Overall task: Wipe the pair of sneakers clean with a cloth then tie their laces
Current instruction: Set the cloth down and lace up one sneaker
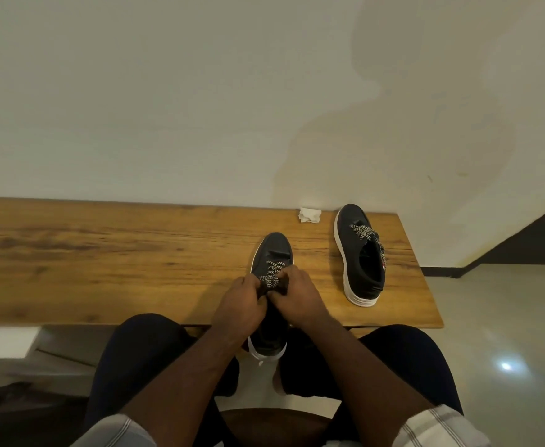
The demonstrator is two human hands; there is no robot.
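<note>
A black sneaker (272, 253) with a white sole lies toe-away on the wooden table (103, 253), its heel hanging over the front edge. My left hand (238, 301) and my right hand (297, 296) meet over its tongue and pinch its black-and-white patterned lace (270, 279). The second black sneaker (361, 272) stands apart to the right, its lace (366, 235) lying loose across the opening. A crumpled white cloth (309, 215) rests at the table's back edge by the wall.
A pale wall rises straight behind the table. The table's right end (426, 285) drops to a glossy floor (506, 333). My knees in dark trousers sit under the front edge, and a round wooden stool (274, 424) shows between them.
</note>
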